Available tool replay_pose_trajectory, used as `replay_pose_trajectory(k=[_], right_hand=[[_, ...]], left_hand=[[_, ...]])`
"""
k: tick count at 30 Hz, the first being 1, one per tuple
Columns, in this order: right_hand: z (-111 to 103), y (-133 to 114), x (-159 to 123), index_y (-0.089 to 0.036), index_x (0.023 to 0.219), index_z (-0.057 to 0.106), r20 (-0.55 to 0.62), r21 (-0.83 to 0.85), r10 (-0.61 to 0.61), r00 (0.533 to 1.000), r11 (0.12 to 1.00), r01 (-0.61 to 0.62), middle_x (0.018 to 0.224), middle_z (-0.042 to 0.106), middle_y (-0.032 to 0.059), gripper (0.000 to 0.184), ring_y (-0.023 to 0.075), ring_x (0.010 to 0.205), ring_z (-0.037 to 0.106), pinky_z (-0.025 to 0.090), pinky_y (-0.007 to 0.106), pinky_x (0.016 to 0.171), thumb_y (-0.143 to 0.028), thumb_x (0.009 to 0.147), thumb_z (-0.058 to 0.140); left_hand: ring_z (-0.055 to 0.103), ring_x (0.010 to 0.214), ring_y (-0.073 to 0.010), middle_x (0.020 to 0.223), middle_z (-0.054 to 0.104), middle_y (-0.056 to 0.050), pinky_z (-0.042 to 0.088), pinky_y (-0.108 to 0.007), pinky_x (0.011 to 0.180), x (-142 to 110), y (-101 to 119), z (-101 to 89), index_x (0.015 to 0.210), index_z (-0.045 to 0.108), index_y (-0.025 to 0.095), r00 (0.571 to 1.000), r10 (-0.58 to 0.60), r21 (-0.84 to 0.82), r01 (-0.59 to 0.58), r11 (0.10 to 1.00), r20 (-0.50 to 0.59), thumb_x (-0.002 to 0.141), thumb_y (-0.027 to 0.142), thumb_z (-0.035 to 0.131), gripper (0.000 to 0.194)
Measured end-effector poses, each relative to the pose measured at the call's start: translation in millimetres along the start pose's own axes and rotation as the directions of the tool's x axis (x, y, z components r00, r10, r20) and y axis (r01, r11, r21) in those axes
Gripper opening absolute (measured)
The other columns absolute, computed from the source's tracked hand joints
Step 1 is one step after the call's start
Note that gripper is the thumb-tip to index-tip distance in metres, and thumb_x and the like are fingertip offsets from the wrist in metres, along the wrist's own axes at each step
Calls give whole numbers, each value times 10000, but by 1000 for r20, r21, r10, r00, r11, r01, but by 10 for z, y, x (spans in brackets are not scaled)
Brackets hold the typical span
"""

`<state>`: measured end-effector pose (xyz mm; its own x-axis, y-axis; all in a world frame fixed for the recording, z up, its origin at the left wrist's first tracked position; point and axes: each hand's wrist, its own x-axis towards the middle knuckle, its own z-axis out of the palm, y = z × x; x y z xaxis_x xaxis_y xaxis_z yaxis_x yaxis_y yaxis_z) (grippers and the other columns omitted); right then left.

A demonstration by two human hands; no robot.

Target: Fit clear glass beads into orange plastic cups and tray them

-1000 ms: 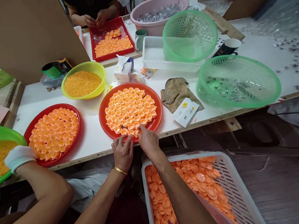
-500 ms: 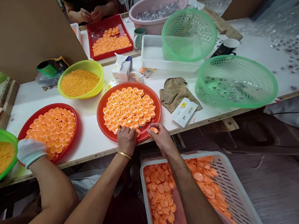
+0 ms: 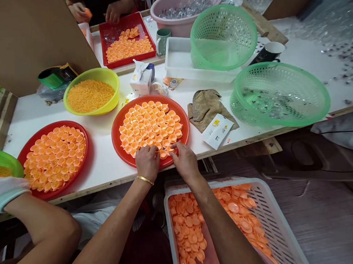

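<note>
A round red tray (image 3: 116, 148) on the table carries many small orange plastic cups (image 3: 148, 121), packed close, open side up. At its front edge, my left hand (image 3: 147, 162) has its fingers curled down among the nearest cups; whatever they pinch is hidden beneath them. My right hand (image 3: 185, 163) is closed at the tray's front right rim, thumb and fingers on a small orange cup that is mostly covered. Beneath my right arm, a pale slotted crate (image 3: 285, 221) holds a heap of loose orange pieces (image 3: 188, 231).
To the left are a second red tray (image 3: 86, 153) of cups, a co-worker's gloved hand (image 3: 8, 192) and a yellow bowl (image 3: 115, 102) of orange grains. Right stand a brown cloth (image 3: 206, 106), a white packet (image 3: 217, 131) and green baskets (image 3: 283, 117). Another person's hands (image 3: 113, 12) are beyond.
My right hand has moved slightly left with its cup, down to the tray's edge. The gloved hand has drawn left toward the green bowl. The person opposite has parted their hands.
</note>
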<state>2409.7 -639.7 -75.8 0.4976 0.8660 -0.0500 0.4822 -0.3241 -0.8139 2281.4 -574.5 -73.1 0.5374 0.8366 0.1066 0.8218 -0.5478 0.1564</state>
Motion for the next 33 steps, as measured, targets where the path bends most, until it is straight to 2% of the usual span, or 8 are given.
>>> replay_pose_trajectory(k=[5, 11, 13, 16, 19, 25, 29, 33], right_hand=[[106, 5, -58, -181, 891, 622, 23, -436, -134, 991, 891, 131, 883, 679, 67, 62, 231, 944, 539, 356, 364, 826, -217, 843, 608], [76, 28, -188, -210, 976, 636, -122, -353, -230, 966, 919, 174, 1166, 648, 58, 132, 230, 1153, 486, 321, 387, 930, -221, 898, 530], [-6, 180, -341, -201, 973, 625, -321, -236, -162, 933, 968, 87, 1097, 658, 77, 174, 213, 1086, 532, 350, 369, 925, -257, 926, 468], [-73, 606, -731, -163, 989, 580, -511, -48, 165, 844, 974, -220, 1004, 628, 122, 281, 210, 934, 579, 429, 328, 822, -360, 934, 388], [49, 1071, -1241, -151, 971, 545, -429, -30, 362, 827, 910, -414, 911, 631, 126, 308, 222, 813, 606, 466, 331, 741, -388, 905, 360], [711, 1395, -2056, -198, 878, 592, -118, -89, 434, 893, 891, -444, 899, 679, 95, 261, 235, 856, 660, 513, 338, 769, -253, 831, 341], [1040, 1427, -2236, -171, 1030, 640, -20, -154, 477, 878, 867, -474, 1128, 643, 127, 380, 300, 1103, 587, 485, 397, 909, -174, 684, 483], [1157, 1523, -2188, -192, 836, 705, 76, -188, 471, 879, 873, -451, 929, 698, 108, 304, 320, 987, 633, 505, 390, 846, -112, 613, 516]], left_hand=[[515, 817, -240, 803, 601, -57, 328, -365, 728, -75, 25, 43, 876, 671, 249, 990, 136, 77, -138, 987, 20, 854, 306, 567, 121], [493, 807, -248, 778, 569, -76, 323, -372, 704, -139, -21, 29, 774, 674, 227, 993, 114, 113, -115, 987, 15, 854, 278, 554, 153], [489, 820, -245, 808, 571, -71, 336, -369, 717, -159, -9, 10, 880, 684, 242, 994, 113, 66, -112, 992, -8, 851, 279, 562, 131], [478, 839, -235, 873, 571, -70, 358, -361, 738, -157, 60, 13, 1078, 647, 264, 986, 166, -20, -166, 986, -28, 866, 264, 539, 238], [464, 873, -238, 938, 561, -86, 365, -364, 750, -105, 152, 59, 1143, 619, 285, 974, 225, -30, -225, 974, -24, 888, 259, 500, 283], [443, 907, -261, 915, 537, -95, 342, -383, 731, -26, 185, 136, 906, 691, 280, 983, 185, 42, -185, 982, -3, 879, 298, 515, 178], [438, 888, -258, 896, 538, -92, 331, -372, 714, -35, 161, 128, 828, 694, 259, 983, 180, 59, -179, 982, -25, 885, 306, 507, 202], [438, 885, -254, 896, 539, -93, 335, -374, 724, -37, 203, 126, 836, 691, 267, 981, 192, 62, -190, 980, -33, 892, 301, 500, 202]])
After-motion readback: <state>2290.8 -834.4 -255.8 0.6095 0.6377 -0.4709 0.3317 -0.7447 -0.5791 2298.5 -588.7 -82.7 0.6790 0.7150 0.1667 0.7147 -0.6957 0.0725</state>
